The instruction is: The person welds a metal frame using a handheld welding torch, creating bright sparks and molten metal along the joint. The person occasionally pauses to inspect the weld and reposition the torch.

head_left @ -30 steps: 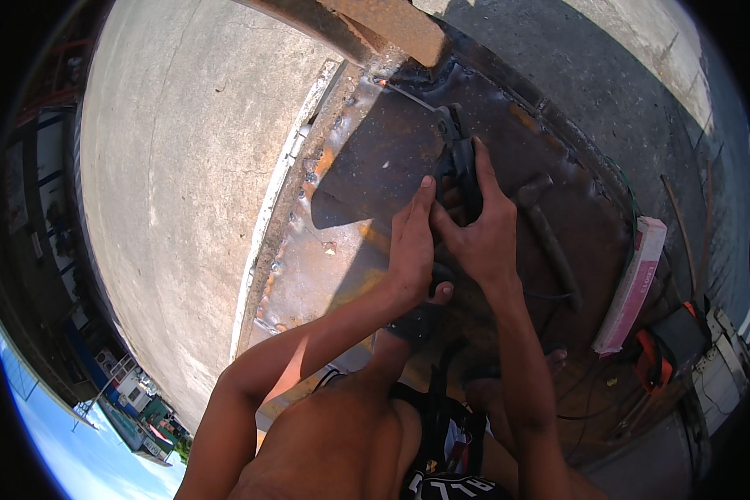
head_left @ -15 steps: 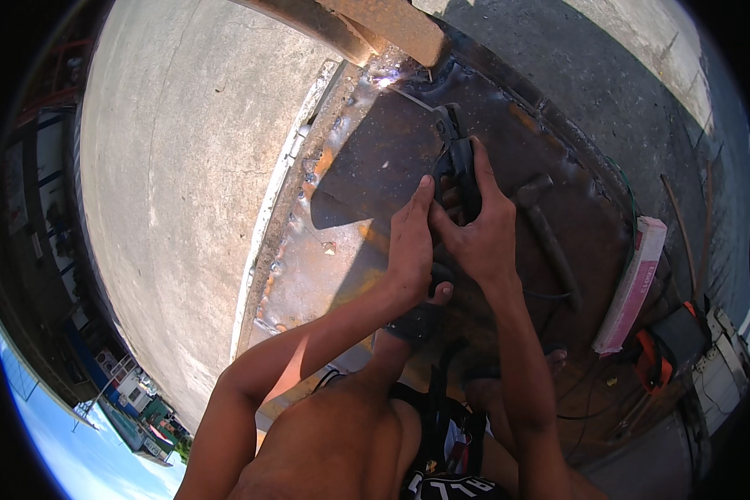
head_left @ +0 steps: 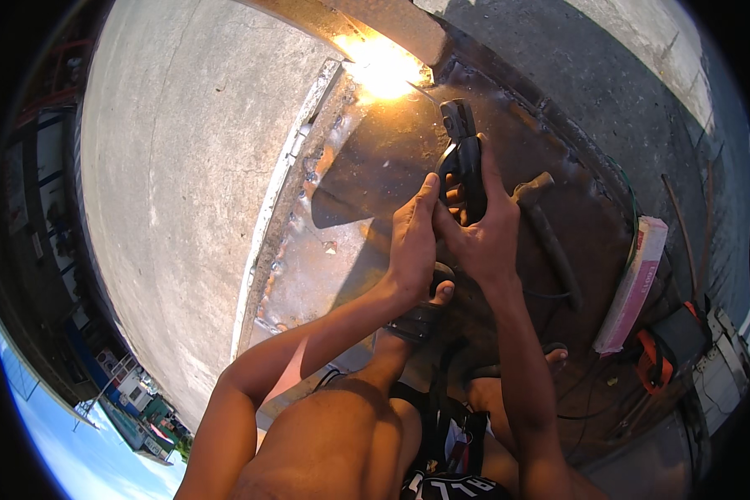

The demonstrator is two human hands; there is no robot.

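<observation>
Electrode holder (head_left: 470, 157) juts forward beyond both hands (head_left: 488, 237).

The black holder (head_left: 468, 160) looks like smooth plastic with a faint gloss. The plate (head_left: 371, 167) is metal, rust-stained and speckled, with a rough, lumpy edge. The beam (head_left: 396, 21) is rough, rusty metal; the box (head_left: 631, 287) looks like card; the ground (head_left: 200, 167) is matt, gritty concrete.

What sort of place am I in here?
Probably an open-air metalworking yard: there's a bright welding glare near a rusty beam, a black electrode holder in your right hand, and sunlit concrete ground alongside.
</observation>
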